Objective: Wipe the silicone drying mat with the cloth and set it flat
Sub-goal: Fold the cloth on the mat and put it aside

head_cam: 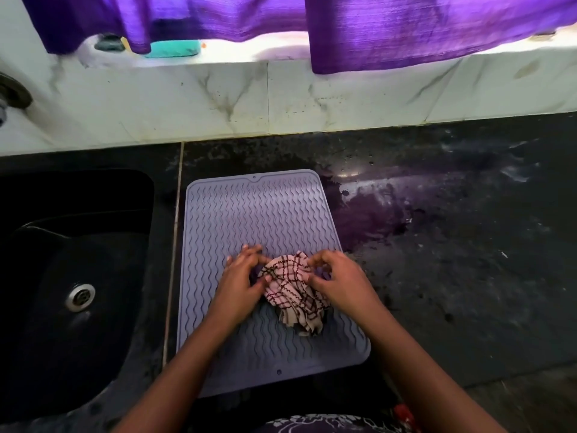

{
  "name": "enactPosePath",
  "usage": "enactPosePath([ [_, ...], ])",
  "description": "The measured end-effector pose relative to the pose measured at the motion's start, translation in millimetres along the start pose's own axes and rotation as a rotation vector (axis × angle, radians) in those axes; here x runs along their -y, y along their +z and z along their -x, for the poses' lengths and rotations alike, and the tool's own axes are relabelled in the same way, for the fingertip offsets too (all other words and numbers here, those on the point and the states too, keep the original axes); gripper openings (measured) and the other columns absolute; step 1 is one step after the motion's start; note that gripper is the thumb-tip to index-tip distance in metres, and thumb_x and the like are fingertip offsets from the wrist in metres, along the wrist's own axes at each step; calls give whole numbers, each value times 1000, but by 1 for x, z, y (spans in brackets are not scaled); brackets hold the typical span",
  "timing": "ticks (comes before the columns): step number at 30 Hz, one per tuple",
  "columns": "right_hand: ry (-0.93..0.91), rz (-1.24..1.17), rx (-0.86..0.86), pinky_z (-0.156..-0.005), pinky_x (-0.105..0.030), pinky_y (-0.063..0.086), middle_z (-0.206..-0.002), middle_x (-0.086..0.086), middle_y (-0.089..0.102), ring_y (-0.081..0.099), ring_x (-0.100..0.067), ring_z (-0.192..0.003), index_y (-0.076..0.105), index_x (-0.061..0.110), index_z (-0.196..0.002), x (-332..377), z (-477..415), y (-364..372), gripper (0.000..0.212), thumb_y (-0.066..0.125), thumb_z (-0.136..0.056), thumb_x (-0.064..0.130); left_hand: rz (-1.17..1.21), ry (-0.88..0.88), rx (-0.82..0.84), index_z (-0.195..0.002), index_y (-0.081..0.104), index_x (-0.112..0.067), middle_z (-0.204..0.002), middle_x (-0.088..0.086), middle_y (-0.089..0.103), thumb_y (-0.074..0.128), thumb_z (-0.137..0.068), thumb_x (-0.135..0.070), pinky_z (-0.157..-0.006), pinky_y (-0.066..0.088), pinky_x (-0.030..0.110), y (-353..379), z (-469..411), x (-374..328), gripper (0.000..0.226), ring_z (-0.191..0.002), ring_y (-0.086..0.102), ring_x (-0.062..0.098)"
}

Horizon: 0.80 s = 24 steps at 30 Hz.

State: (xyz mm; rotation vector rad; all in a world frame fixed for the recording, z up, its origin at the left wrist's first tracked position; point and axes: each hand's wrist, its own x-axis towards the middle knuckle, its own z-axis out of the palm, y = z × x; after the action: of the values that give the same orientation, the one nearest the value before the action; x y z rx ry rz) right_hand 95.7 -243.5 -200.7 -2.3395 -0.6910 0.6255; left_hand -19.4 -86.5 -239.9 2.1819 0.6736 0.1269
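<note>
While daylight filters through a purple curtain above, a person bunches a checked cloth on a lilac silicone drying mat just right of the black sink. The left hand pinches the cloth's left edge, and the right hand curls its fingers over the cloth's right side; both grip fabric, neither lies slack. Spread on the dark countertop, the mat appears flat, ridges up, its near edge reaching the counter's front. Judging by the wadded cloth at the mat's middle, wiping seems barely under way: most of the ridged surface awaits a pass. Water glistens on the counter right of the mat.
</note>
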Motion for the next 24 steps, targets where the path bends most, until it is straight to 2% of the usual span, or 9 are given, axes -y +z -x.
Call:
enactPosePath([
  [4,-282,-124,-54,-74,-30,52,-86,8,65,60,-7,-81,59,22,-80,9,21,-5,11,69,-81,19,225,1,-23,-89,61,-24,-135,-6,52,55,-87,1,-106,39,36,-3,2,-2,26,-129,43,11],
  [8,-653,-102,279,-63,-14,45,-79,5,65,58,-1,-70,60,22,-84,3,57,-5,5,64,-84,20,366,97,158,-75,60,-22,-114,-8,67,47,-83,12,-95,49,31,-15,8,7,38,-116,56,7],
  [10,-563,-154,200,-56,-19,46,-70,7,64,56,-1,-60,61,24,-80,-7,63,-6,8,60,-87,30,336,162,248,-71,62,-26,-113,-8,68,44,-78,13,-97,44,30,-21,13,13,43,-118,55,7],
  [12,-352,-162,-61,-52,-26,45,-65,5,64,55,-4,-55,62,22,-76,-13,51,-8,16,58,-88,33,433,144,241,-71,65,-22,-110,-2,70,42,-77,6,-99,44,27,-25,15,17,36,-117,57,11],
  [14,-86,-55,-177,-60,-26,43,-73,8,64,59,-9,-65,63,23,-84,-10,27,-13,19,54,-88,39,578,81,181,-74,64,-12,-100,8,73,37,-83,5,-95,49,27,-25,11,17,33,-109,63,17],
  [16,115,64,-21,-70,-29,44,-84,7,62,60,-15,-82,62,21,-95,-5,-1,-15,32,51,-87,51,630,44,186,-78,60,-3,-91,15,72,32,-89,10,-87,53,28,-22,5,15,33,-99,68,24],
  [18,193,33,153,-73,-35,47,-83,-1,64,61,-19,-82,64,14,-91,2,-23,-12,41,59,-80,53,622,37,204,-81,59,-2,-85,16,72,34,-90,11,-79,55,27,-19,-1,12,30,-91,70,26],
  [21,171,-77,332,-67,-32,45,-73,-5,61,59,-19,-72,64,9,-76,10,-32,-7,34,74,-72,41,657,24,181,-85,60,-5,-80,11,72,40,-89,11,-75,56,31,-19,-7,8,27,-83,70,26],
  [24,25,-267,337,-75,-34,50,-82,-1,63,61,-18,-79,59,19,-81,10,-20,-9,18,73,-76,30,627,25,104,-100,62,-17,-99,0,71,54,-89,-3,-85,54,34,-21,-9,6,20,-98,66,19],
])
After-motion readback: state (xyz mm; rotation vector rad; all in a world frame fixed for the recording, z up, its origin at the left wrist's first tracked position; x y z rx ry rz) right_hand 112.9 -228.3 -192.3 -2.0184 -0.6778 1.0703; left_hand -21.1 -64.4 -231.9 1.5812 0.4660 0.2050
